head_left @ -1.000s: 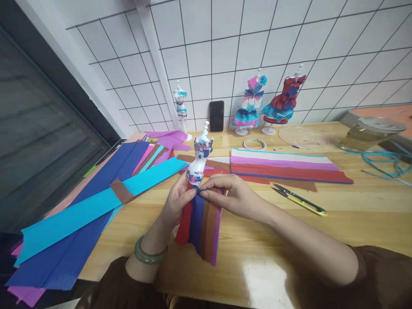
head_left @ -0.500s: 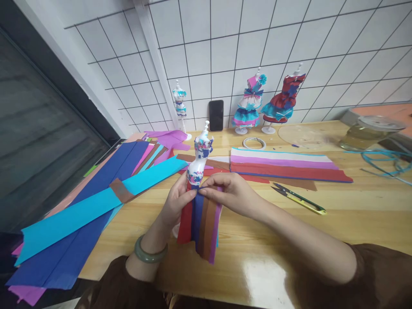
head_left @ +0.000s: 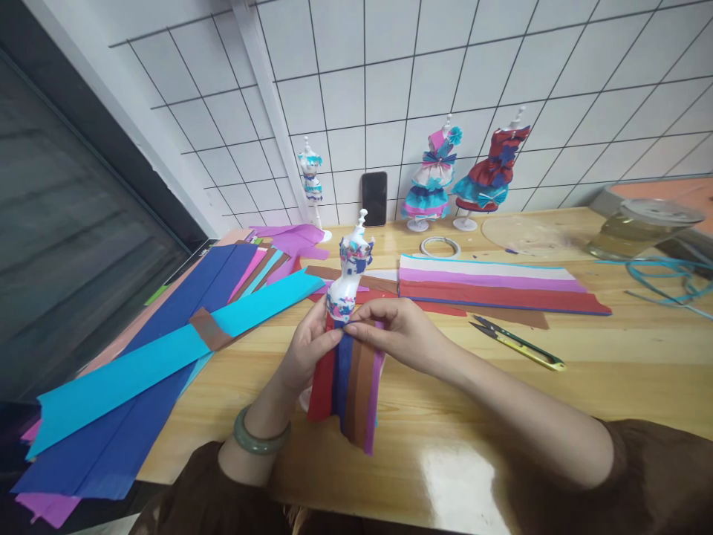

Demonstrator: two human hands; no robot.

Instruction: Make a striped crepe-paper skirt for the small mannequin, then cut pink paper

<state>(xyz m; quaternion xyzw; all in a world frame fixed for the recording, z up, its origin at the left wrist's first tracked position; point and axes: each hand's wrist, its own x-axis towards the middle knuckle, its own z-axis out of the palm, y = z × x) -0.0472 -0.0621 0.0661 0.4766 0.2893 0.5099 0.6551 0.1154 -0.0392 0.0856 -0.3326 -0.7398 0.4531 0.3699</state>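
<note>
A small white mannequin [head_left: 344, 286] with scraps of coloured paper around its bust and hips stands in front of me, tilted slightly to the right. Strips of crepe paper [head_left: 356, 386] in red, blue, brown and purple hang from below its hips like a skirt. My left hand [head_left: 309, 342] wraps the mannequin from the left, its thumb pressing the top of the blue strip. With thumb and forefinger, my right hand [head_left: 390, 331] pinches the upper edge of the strips at the front. Part of the mannequin's base shows behind my left wrist.
Thread snips [head_left: 518, 343] lie right of my hands. Layered paper strips [head_left: 490, 282] and a tape roll [head_left: 440, 247] are behind. Long blue sheets [head_left: 139, 357] cover the left. Dressed mannequins [head_left: 431, 182], a phone [head_left: 374, 198] and a glass jar [head_left: 640, 227] stand at the back.
The mannequin's upper body has leaned slightly to the right. Both hands keep nearly the same hold on it and the paper strips.
</note>
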